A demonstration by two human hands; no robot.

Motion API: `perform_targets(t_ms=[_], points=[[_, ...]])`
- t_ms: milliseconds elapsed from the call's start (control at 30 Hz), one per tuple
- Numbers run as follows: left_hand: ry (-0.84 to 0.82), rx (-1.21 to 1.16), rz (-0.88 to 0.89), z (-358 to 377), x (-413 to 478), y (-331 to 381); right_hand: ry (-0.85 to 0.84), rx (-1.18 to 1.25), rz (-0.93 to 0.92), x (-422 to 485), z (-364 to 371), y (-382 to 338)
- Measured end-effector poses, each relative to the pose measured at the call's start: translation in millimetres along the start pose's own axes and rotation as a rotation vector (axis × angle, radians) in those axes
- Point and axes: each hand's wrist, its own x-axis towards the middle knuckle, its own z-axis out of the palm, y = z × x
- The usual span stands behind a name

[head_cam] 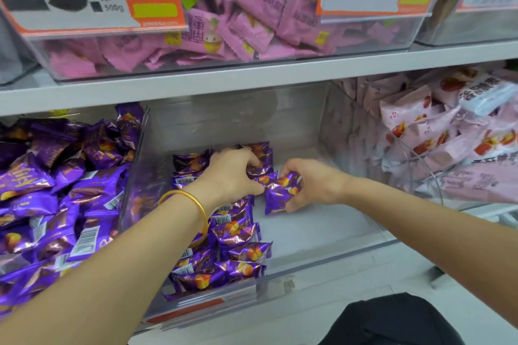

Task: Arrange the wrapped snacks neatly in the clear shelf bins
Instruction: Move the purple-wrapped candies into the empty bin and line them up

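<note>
The snack gripped by the right hand could be pushed in too hard, and the row gripped by the left hand toppled

Both bare forearms reach away from the near edge and converge toward the middle. The left hand lies palm down with its fingers curled over and their tips hidden, so its grip cannot be made out. Just to its right, the right hand pinches a purple packet between thumb and bent fingers, close to the left thumb.
</note>
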Motion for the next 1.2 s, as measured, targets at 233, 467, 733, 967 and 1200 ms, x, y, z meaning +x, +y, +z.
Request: perform_targets(t_ms=[233, 467, 733, 967, 1200], points=[[0.037, 0.056, -0.134, 14.4, 1.3, -13.8, 0.093, -0.141, 0.056, 10.6, 16.5, -10.2], [0.041, 0.06, -0.13, 20.0, 1.4, -14.9, 0.136, -0.246, 0.151, 12.0, 22.2, -14.7], [0.014, 0.09, -0.134, 19.4, -0.5, -11.0, 0.121, -0.047, 0.135, 7.7, 27.3, -21.9], [0.029, 0.058, -0.139, 20.2, -2.6, -10.3, 0.061, -0.002, 0.158, 3.4, 25.3, -21.9], [0.066, -0.01, -0.131, 18.0, -3.9, -13.1, 0.058, 0.089, 0.151, -0.2, 23.8, -23.8]])
